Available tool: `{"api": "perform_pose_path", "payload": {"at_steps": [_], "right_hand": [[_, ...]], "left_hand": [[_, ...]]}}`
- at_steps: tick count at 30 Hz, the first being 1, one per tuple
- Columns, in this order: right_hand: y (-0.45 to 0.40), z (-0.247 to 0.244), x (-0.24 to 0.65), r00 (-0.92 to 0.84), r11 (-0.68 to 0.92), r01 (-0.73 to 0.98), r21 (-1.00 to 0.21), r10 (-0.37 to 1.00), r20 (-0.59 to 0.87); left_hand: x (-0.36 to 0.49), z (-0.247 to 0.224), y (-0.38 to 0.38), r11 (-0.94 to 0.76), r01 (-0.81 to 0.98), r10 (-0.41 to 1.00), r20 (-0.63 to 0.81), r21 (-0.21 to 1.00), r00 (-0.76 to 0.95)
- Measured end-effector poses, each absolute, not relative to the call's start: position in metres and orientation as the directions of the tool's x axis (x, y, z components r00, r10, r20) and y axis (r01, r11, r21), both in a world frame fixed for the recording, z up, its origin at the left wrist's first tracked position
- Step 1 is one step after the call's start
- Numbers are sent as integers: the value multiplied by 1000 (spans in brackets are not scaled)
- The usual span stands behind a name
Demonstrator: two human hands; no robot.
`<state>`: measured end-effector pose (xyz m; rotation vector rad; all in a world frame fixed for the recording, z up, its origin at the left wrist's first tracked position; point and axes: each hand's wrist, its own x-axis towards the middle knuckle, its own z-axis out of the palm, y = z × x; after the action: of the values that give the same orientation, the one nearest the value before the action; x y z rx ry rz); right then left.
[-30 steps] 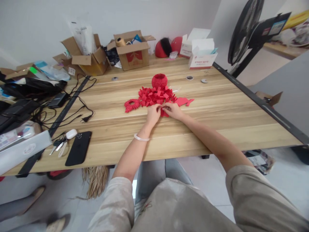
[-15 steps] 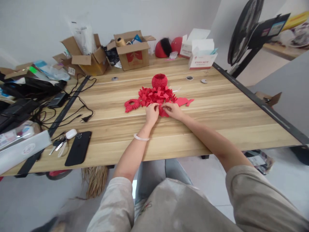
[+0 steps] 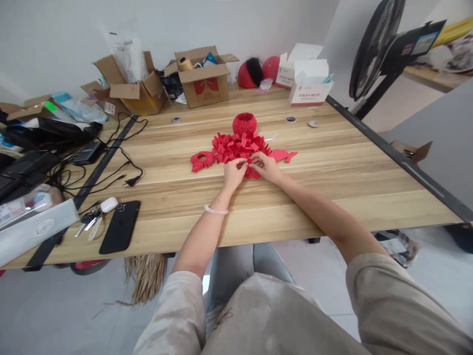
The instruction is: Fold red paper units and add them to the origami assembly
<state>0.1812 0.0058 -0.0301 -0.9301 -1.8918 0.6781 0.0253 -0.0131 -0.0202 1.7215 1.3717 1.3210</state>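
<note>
At the near edge of a heap of folded red paper pieces (image 3: 242, 143), my left hand (image 3: 234, 171) and my right hand (image 3: 266, 167) meet with fingers pinched. Between their fingertips is a small red paper piece (image 3: 249, 161), partly hidden by the fingers. Under them lies more flat red paper (image 3: 253, 174). Behind the heap stands a round red bowl-shaped paper piece (image 3: 244, 123), made of many folded units. A red paper ring (image 3: 202, 161) with a pointed end lies left of the heap. Flat red sheets (image 3: 283, 155) extend to its right.
A black phone (image 3: 120, 227), keys (image 3: 90, 219) and a white earphone case (image 3: 109, 204) lie at the front left. Black cables (image 3: 111, 148) trail over the left side. Cardboard boxes (image 3: 205, 81) and sticky note boxes (image 3: 309, 91) line the back. A fan (image 3: 377, 47) stands right.
My right hand's fingers have shifted slightly up and my left fingertips slightly right, both still pinched over the red paper. Everything else on the table stays in place.
</note>
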Motion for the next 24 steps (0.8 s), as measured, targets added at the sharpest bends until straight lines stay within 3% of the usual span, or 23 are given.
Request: {"api": "perform_pose_path", "payload": {"at_steps": [9,15,24], "right_hand": [[5,-29,181,-241,553,334,-763,833,498],[5,-27,180,-190,484,238,-842,873,449],[6,-24,183,-244,465,283,-839,881,406]], "left_hand": [[26,-17,-15,-300,303,949,315,905,-2],[27,-18,-12,-251,210,963,266,945,-44],[29,-17,-14,-308,164,949,314,937,-9]]}}
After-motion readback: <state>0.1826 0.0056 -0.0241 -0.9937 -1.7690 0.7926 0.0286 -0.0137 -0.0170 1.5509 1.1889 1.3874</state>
